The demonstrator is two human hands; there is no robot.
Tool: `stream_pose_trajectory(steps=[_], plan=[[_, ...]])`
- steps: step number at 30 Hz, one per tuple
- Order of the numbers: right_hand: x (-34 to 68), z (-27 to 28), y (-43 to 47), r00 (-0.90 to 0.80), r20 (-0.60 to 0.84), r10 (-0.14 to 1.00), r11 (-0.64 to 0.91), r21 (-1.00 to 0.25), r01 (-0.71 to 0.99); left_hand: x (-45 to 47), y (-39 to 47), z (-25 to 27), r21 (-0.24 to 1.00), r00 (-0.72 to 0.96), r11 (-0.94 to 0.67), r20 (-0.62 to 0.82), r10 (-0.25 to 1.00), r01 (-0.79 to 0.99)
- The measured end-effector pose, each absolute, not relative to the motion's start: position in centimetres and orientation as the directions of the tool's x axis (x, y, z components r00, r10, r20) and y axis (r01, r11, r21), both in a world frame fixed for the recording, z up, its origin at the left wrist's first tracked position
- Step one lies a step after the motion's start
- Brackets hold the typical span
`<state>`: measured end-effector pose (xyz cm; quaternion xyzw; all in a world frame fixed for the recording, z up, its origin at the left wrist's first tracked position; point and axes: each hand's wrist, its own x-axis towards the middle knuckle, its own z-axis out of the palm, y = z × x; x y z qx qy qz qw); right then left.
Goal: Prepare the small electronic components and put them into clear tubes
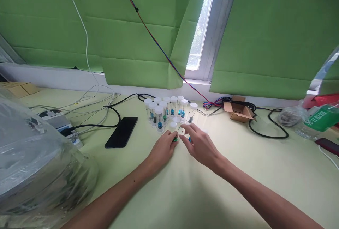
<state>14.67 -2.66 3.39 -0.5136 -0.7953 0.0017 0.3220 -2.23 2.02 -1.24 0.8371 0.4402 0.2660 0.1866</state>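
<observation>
My left hand is closed, its thumb and fingers pinching a small green piece low over the table. A thin stem seems to rise from that piece. Just to the right, my right hand has its thumb and forefinger apart, with nothing visible between them. Part of a small blue piece shows beneath the right hand; whether the hand touches it is hidden. A loose white cap lies behind my left hand. Beyond stand several clear tubes with white caps, holding small blue or green pieces with thin stems.
A black phone lies left of the tubes. A plastic-wrapped bulky object and a power strip occupy the left side. An open cardboard box, black cable and green-labelled bag are at right.
</observation>
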Motion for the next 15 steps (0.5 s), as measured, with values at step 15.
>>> stream_pose_trajectory(steps=[15], plan=[[12.8,7.3,1.0,-0.37,0.325,0.87,0.467,-0.305,0.83,-2.3,2.3,-1.4,0.534,0.433,-0.499,0.254,0.865,0.683]])
